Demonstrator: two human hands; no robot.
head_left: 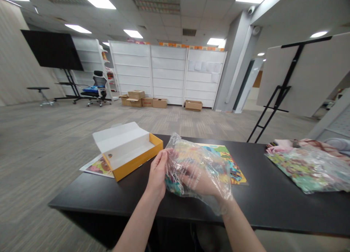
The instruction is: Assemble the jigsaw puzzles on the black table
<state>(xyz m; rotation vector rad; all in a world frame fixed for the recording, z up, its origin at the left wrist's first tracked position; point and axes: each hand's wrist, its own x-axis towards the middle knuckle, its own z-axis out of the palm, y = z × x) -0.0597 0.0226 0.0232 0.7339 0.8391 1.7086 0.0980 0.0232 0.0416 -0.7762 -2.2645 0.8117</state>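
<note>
Dark tabletop (128, 195) holding open yellow box (133, 162), left hand (157, 173) clenching clear plastic bag (177, 153), right hand (197, 179) grasping it under the film

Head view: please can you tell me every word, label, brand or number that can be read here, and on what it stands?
No text can be read with certainty.
Clear plastic bag: its colourful contents show only blurred shapes, no readable words.
Paper sheets on the white shelving: too small to read.
Cardboard box: its red marking is too blurred to read.
</note>
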